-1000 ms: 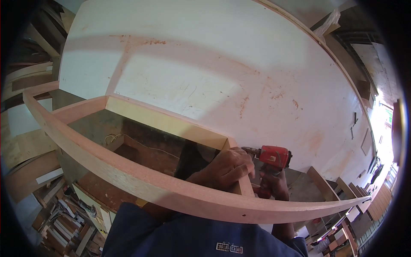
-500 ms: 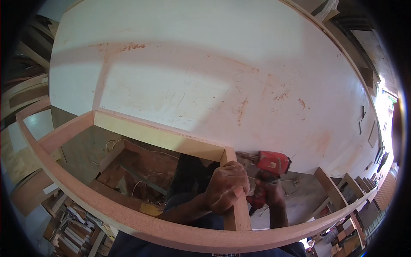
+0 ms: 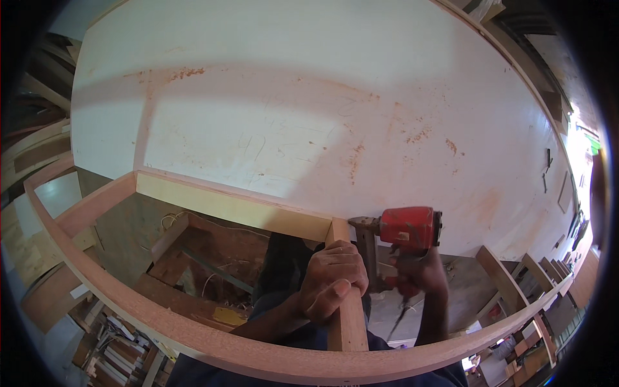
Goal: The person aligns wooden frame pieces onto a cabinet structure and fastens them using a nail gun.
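Note:
My left hand (image 3: 334,278) is wrapped around a short wooden crosspiece (image 3: 348,326) of a curved frame. Gripped by its handle in my right hand (image 3: 419,269) is a red nail gun (image 3: 409,227), held level. Its nose points left at the corner where the crosspiece meets a pale straight rail (image 3: 238,205); whether the tip touches the wood I cannot tell. Along the near side bends a long curved wooden rail (image 3: 213,342), close to my body. A dark hose hangs from the bottom of the gun's handle.
Beyond the frame spreads a large white board (image 3: 258,109) with brown smudges and pencil marks. At the left, a second crosspiece (image 3: 100,203) joins the rails. More wooden crosspieces (image 3: 500,280) show at the right. Below the frame lie wood scraps (image 3: 193,258) and a thin cable.
My right hand has raised the nail gun slightly and turned it level, its nose now at the frame's corner. My left hand keeps its grip on the crosspiece; the view has shifted slightly.

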Available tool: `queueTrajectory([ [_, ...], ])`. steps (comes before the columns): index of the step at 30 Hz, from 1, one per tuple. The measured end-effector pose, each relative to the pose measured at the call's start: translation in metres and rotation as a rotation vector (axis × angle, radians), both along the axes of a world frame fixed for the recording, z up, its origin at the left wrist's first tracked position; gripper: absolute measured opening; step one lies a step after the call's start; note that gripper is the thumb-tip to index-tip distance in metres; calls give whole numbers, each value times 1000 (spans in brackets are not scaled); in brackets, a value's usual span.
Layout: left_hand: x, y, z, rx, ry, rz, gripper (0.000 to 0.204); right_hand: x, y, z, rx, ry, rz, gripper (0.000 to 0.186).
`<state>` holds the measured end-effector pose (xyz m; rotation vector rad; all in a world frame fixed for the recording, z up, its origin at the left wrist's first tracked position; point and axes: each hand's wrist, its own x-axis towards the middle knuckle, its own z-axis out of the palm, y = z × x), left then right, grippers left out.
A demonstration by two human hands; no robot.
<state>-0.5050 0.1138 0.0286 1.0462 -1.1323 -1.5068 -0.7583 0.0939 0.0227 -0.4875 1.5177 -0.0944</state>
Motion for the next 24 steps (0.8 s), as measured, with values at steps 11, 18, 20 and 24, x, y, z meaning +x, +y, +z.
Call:
queueTrajectory([
  [11, 0, 0, -1, -21, 46, -1, 49, -13, 46, 57, -14, 77, 84, 26],
  [18, -7, 1, -11, -71, 142, -4, 51, -82, 166, 145, -45, 307, 210, 29],
  [20, -5, 6, -12, 5, 119, 10, 55, -80, 147, 194, 269, 464, 341, 39],
  [24, -3, 7, -10, 41, 140, 50, 60, -129, 200, 270, 45, 435, 294, 40],
])
